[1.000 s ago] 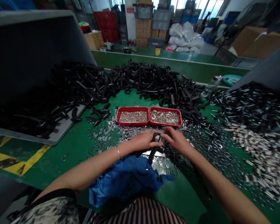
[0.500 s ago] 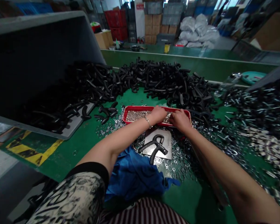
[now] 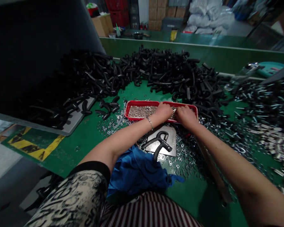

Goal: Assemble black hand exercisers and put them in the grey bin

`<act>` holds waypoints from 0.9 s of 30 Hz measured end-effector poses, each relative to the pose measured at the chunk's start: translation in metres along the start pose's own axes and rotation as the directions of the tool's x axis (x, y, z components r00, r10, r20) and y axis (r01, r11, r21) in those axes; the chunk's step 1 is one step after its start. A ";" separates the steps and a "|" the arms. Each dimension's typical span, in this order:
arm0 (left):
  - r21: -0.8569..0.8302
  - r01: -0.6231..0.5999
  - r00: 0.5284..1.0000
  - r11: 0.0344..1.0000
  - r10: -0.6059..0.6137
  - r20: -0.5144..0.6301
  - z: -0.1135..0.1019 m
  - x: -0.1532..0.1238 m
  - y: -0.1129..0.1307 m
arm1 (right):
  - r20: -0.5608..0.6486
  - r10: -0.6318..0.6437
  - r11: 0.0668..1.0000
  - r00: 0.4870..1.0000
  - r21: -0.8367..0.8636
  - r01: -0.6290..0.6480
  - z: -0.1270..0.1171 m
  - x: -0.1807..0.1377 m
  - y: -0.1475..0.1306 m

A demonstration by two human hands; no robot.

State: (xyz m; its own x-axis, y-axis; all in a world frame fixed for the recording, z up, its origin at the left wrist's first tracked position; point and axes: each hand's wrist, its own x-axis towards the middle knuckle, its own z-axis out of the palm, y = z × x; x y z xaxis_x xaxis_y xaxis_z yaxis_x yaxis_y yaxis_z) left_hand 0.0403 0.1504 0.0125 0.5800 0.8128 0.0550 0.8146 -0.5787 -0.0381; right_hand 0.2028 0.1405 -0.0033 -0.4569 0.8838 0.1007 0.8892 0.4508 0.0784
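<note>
Both hands are over the right-hand compartment of a red tray (image 3: pixel 142 102). My left hand (image 3: pixel 164 112) has its fingers bent down among small shiny metal parts; what they pinch, if anything, is too small to make out. Close beside it, my right hand (image 3: pixel 186 117) curls its fingers into the same compartment, with the fingertips largely hidden. Fine metal pieces (image 3: pixel 139 112) fill the left compartment. In front of the tray, a black hand-grip exerciser (image 3: pixel 159 143) with a coil spring lies on a metal plate (image 3: pixel 172 135). A blue cloth (image 3: pixel 139 173) lies nearer my body.
Black handles (image 3: pixel 165 71) are heaped behind the tray and spill from a tilted grey bin (image 3: pixel 72 127). Black-headed bolts (image 3: pixel 269 97) and silver cylinders (image 3: pixel 274 138) cover the right side. Loose rings (image 3: pixel 186 157) surround the plate. A wooden tool handle (image 3: pixel 215 176) lies under my right forearm.
The camera has tipped downward, so the scene sits higher in the picture. Both hands stay at the tray's right compartment, with only slight finger movement.
</note>
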 end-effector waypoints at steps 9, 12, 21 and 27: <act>-0.058 0.063 0.996 0.996 -0.066 -0.063 -0.003 -0.013 0.006 | 0.013 -0.044 0.999 0.999 -0.017 0.044 -0.008 -0.001 -0.005; -0.106 0.105 0.990 0.989 -0.113 -0.080 -0.004 -0.017 0.007 | 0.017 -0.027 0.999 1.000 -0.019 0.027 -0.010 0.001 -0.009; -0.178 0.096 0.991 0.979 -0.111 -0.077 -0.013 -0.030 0.005 | -0.069 0.071 0.994 0.995 0.085 -0.065 -0.011 -0.007 -0.015; -0.203 0.130 0.987 0.970 -0.146 -0.064 -0.015 -0.029 0.004 | -0.170 0.202 0.958 0.964 0.239 -0.159 -0.015 -0.024 -0.008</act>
State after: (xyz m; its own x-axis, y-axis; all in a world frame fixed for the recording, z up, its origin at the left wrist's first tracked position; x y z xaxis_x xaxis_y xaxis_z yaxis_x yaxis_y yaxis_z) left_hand 0.0264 0.1234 0.0261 0.4538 0.8824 0.1240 0.8658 -0.4695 0.1730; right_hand 0.2067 0.1143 0.0084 -0.2648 0.9222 0.2820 0.9301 0.3214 -0.1778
